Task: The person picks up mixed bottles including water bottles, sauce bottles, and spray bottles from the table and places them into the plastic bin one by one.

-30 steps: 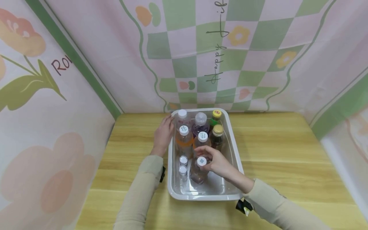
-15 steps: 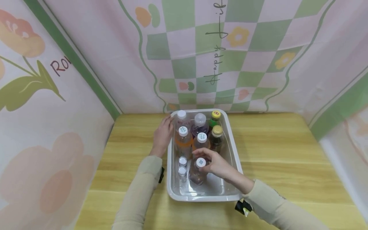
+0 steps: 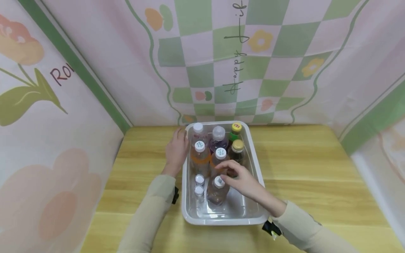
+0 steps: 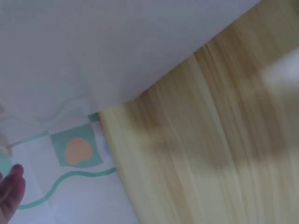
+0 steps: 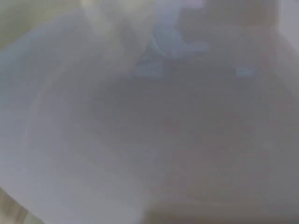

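Note:
A grey-white plastic bin [image 3: 221,222] holds several upright bottles. My right hand [image 3: 243,179] hovers over a clear bottle [image 3: 217,195] at the front middle of the bin. The thumb tip is right at its white cap, and the loosely bent fingers stand apart from it. My left hand [image 3: 176,151] lies along the bin's left rim, its fingers relaxed and pointing to the far corner. The left wrist view shows just a fingertip [image 4: 13,191] at the lower left. A blurred bin wall [image 5: 163,140] fills the right wrist view, where the hand is hidden.
Two small white-capped bottles [image 3: 199,185] stand at the bin's front left. Behind are orange-banded bottles [image 3: 200,160], a purple bottle [image 3: 218,140], a dark bottle with a tan cap [image 3: 237,151] and a yellow-capped bottle [image 3: 235,131]. A patterned curtain [image 3: 227,70] hangs behind the wooden table [image 3: 310,168].
My right thumb and fingers have loosened around the front bottle's cap and lifted slightly. My left fingers have shifted a little outward from the rim. The view has tilted slightly.

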Demonstrator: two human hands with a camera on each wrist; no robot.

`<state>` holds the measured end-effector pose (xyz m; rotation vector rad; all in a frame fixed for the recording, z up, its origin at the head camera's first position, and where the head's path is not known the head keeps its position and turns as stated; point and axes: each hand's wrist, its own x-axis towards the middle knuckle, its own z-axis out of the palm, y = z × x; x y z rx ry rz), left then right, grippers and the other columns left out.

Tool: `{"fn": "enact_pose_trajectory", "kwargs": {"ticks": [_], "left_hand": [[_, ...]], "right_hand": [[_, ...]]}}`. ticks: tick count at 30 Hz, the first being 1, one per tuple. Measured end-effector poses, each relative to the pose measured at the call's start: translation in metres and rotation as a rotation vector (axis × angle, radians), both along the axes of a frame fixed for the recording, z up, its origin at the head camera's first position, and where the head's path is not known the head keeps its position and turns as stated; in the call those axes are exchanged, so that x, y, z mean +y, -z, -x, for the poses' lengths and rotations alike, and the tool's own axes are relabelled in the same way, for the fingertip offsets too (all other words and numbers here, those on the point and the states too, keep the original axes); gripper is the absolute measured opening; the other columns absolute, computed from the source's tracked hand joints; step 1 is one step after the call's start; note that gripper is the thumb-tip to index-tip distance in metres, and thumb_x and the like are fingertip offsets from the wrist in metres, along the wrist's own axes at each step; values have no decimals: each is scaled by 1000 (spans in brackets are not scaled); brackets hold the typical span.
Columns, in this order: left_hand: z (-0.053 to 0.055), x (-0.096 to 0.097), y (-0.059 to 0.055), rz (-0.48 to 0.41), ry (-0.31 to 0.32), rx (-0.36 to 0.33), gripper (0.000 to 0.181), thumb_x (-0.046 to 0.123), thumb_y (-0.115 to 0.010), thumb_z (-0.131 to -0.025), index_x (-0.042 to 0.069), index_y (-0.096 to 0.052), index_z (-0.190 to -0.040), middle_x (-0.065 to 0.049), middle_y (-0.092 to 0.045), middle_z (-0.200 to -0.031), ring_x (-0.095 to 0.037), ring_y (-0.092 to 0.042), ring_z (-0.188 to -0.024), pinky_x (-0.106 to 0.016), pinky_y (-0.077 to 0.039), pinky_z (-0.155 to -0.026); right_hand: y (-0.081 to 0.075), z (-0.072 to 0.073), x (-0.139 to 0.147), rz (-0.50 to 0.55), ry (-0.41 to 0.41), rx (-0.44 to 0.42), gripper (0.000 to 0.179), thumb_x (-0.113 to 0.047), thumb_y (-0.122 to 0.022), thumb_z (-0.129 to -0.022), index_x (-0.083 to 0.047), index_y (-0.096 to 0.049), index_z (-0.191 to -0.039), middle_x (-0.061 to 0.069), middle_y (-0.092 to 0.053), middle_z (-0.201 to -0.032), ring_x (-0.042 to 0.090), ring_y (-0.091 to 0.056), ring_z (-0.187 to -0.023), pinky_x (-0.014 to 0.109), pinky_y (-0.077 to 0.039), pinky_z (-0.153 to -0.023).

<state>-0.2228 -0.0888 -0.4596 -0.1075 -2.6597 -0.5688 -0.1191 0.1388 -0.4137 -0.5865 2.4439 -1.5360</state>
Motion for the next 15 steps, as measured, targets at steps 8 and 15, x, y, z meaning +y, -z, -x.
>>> {"fn": "enact_pose_trajectory", "kwargs": {"ticks": [8, 15], "left_hand": [[-6, 0, -11, 171, -30, 28, 23, 20, -55, -95, 7, -68, -108, -10, -71, -104, -27, -69, -81, -37, -59, -62], [-4, -4, -27, 147, -7, -101, 26, 19, -49, -96, 6, -67, -111, -11, -71, -99, -27, -66, -77, -35, -56, -59]], "right_hand": [[-28, 4, 13, 84, 29, 13, 28, 0, -55, -90, 7, -57, -117, 26, -59, -120, 13, -62, -103, 16, -52, -86], [-57, 20, 32, 34, 152, 162, 27, -1, -55, -91, 6, -58, -117, 23, -60, -120, -7, -54, -98, 9, -47, -84]]}}
